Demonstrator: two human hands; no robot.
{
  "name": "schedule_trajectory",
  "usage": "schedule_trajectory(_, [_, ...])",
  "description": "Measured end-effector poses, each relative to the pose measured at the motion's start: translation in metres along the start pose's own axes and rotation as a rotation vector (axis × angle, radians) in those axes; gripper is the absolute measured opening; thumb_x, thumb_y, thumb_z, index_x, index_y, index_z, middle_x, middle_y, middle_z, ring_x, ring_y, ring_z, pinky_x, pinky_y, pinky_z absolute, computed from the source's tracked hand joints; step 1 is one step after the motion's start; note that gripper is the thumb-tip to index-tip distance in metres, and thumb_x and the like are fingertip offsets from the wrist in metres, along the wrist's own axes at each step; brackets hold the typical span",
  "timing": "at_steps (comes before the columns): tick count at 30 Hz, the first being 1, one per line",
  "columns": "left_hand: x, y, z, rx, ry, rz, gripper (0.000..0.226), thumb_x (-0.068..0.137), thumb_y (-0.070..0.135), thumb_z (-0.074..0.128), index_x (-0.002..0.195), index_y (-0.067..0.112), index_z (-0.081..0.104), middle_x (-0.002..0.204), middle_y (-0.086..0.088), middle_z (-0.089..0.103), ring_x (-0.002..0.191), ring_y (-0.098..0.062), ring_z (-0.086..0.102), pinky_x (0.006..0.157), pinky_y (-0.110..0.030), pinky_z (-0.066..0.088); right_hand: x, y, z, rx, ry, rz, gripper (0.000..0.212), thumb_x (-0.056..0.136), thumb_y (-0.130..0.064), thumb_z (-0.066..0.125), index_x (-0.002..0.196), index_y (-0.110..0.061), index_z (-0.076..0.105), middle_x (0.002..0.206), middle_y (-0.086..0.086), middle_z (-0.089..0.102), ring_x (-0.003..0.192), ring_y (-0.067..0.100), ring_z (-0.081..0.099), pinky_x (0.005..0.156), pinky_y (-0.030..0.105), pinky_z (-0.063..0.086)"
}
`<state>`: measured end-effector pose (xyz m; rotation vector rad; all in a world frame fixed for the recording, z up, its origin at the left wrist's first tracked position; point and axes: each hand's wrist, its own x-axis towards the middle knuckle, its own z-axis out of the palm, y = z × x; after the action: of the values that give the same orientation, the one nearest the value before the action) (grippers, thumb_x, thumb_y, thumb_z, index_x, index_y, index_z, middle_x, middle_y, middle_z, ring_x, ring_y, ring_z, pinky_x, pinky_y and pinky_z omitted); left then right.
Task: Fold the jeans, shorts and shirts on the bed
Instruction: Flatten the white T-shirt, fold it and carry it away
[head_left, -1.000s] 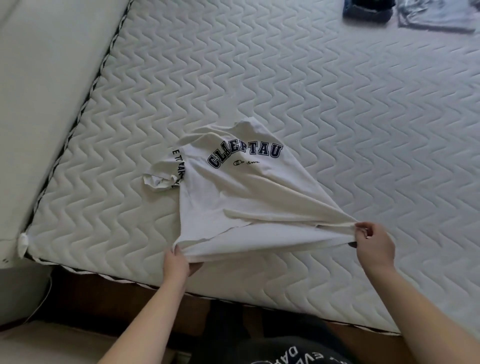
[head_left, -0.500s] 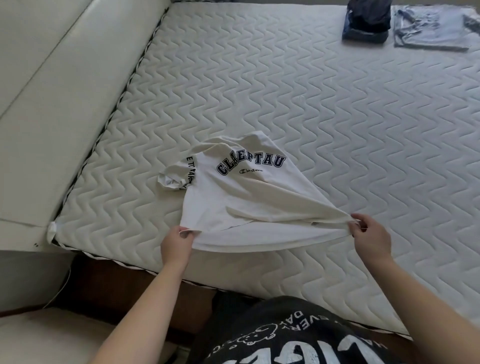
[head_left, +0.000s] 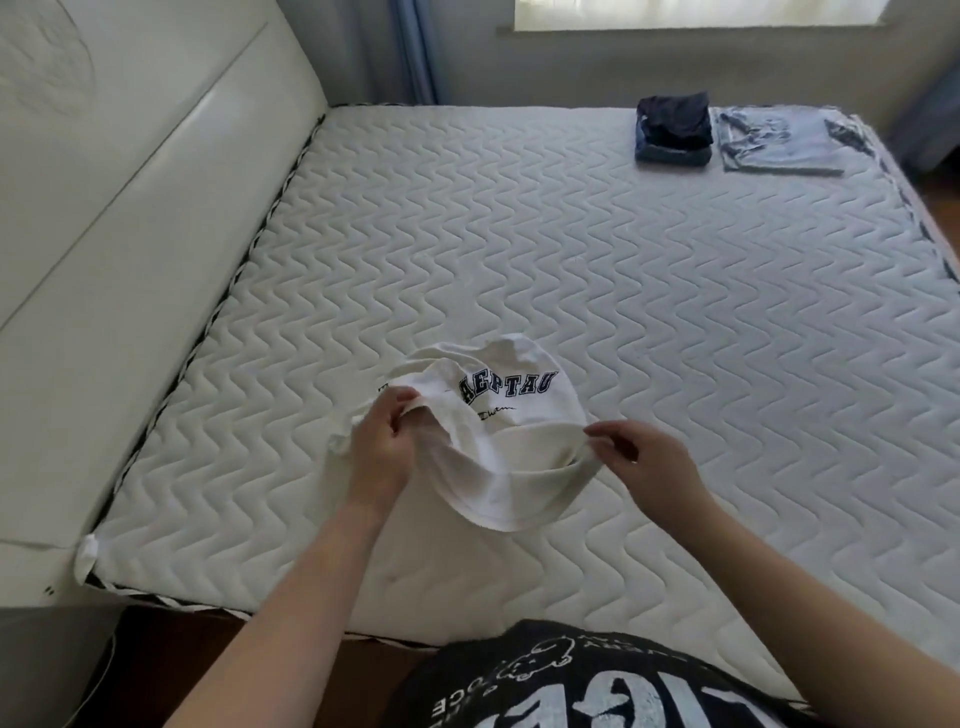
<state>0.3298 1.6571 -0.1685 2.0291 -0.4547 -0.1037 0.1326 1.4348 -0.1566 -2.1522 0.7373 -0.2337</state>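
1. here, one white shirt (head_left: 511, 457) with dark block lettering is held just above the near part of the bed (head_left: 623, 291), its lower cloth sagging in a loop between the hands.
2. the left hand (head_left: 382, 447) has its fingers closed on a gathered bunch of the shirt's edge; the right hand (head_left: 641, 460) pinches the opposite edge between thumb and fingertips, the other fingers loosely curled.
3. holding two edges apart seems meant to spread the cloth so it can be laid flat for folding; that is my reading.
4. at the far right corner lie two finished piles side by side: a dark folded stack (head_left: 672, 132), which may be jeans or shorts, and a flat grey-blue folded garment (head_left: 776, 140).
5. so i count one item in hand, two piles done, two hands at work.
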Motion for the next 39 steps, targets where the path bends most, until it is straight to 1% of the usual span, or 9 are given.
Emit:
schedule_trajectory(6, [0.031,0.072,-0.004,-0.174,-0.202,0.134,0.013,0.078,0.023,0.068,0.078,0.036,0.069,0.077,0.017,0.066,0.067,-0.001,0.059,0.065,-0.011,0.043,0.017,-0.074,0.017,0.007,-0.175,-0.027,0.04,0.081,-0.036,0.077,0.117,-0.021,0.069,0.104,-0.004,0.068,0.091,0.009,0.065,0.087,0.026,0.051])
schedule_trajectory(10, [0.046,0.096,0.001,-0.125,-0.345,0.282,0.013,0.079,0.016,0.077,0.079,0.029,0.073,0.078,0.015,0.064,0.064,-0.003,0.057,0.065,-0.01,0.041,0.033,-0.101,0.025,-0.152,-0.175,-0.029,0.045,0.081,-0.054,0.069,0.115,-0.025,0.069,0.097,-0.008,0.066,0.085,0.008,0.056,0.069,0.019,0.04])
schedule_trajectory(13, [0.05,0.103,0.008,-0.129,-0.444,0.294,0.004,0.08,0.016,0.078,0.083,0.019,0.078,0.081,0.005,0.067,0.063,-0.003,0.056,0.065,-0.012,0.043,0.041,-0.109,0.027,-0.159,-0.153,-0.014,0.031,0.089,-0.049,0.061,0.095,-0.021,0.073,0.078,-0.004,0.065,0.074,0.013,0.055,0.056,0.018,0.034])
schedule_trajectory(19, [0.052,0.101,0.017,-0.134,-0.488,0.28,0.007,0.081,0.02,0.076,0.083,0.026,0.075,0.081,0.007,0.065,0.064,-0.003,0.057,0.065,-0.014,0.041,0.047,-0.103,0.034,-0.146,-0.069,0.135,0.035,0.097,-0.028,0.051,0.079,-0.004,0.069,0.07,0.008,0.065,0.069,0.024,0.057,0.062,0.034,0.041])
schedule_trajectory(23, [0.044,0.09,0.014,-0.067,-0.287,0.32,0.028,0.079,0.019,0.077,0.105,0.023,0.065,0.09,0.004,0.057,0.075,-0.002,0.055,0.067,-0.009,0.04,0.051,-0.097,0.032,0.29,-0.023,0.373,0.032,0.096,-0.019,0.055,0.086,0.007,0.071,0.086,0.022,0.072,0.078,0.027,0.072,0.078,0.039,0.059])
schedule_trajectory(27, [0.006,0.066,0.013,-0.08,-0.197,0.431,0.02,0.089,0.027,0.064,0.075,0.016,0.055,0.068,0.009,0.051,0.061,-0.005,0.05,0.06,-0.014,0.038,0.056,-0.099,0.031,0.726,0.0,0.553,0.024,0.094,-0.003,0.05,0.097,0.011,0.069,0.101,0.029,0.07,0.094,0.038,0.07,0.086,0.041,0.058])
schedule_trajectory(30, [-0.02,0.048,0.023,-0.015,-0.392,0.209,0.036,0.096,0.029,0.051,0.069,0.006,0.059,0.06,-0.001,0.059,0.058,-0.014,0.056,0.06,-0.036,0.047,0.057,-0.102,0.03,0.793,-0.009,0.573,0.024,0.093,-0.004,0.051,0.1,0.01,0.069,0.101,0.028,0.07,0.096,0.037,0.07,0.089,0.042,0.057])
schedule_trajectory(35, [-0.028,0.053,0.038,-0.582,-0.686,-0.733,0.033,0.1,0.041,0.048,0.11,0.013,0.062,0.109,-0.009,0.069,0.088,-0.017,0.068,0.075,-0.035,0.054,0.055,-0.106,0.035,0.897,0.014,0.588,0.023,0.095,-0.004,0.05,0.098,0.007,0.069,0.091,0.022,0.072,0.078,0.027,0.072,0.073,0.032,0.061])
schedule_trajectory(39, [-0.019,0.046,0.051,-0.802,-0.694,-0.894,0.059,0.086,0.066,0.049,0.12,0.019,0.058,0.121,0.0,0.064,0.11,-0.017,0.062,0.08,-0.032,0.05,0.055,-0.109,0.038,0.91,0.004,0.615,0.023,0.095,-0.005,0.051,0.101,0.008,0.068,0.09,0.021,0.072,0.077,0.028,0.071,0.073,0.032,0.061])
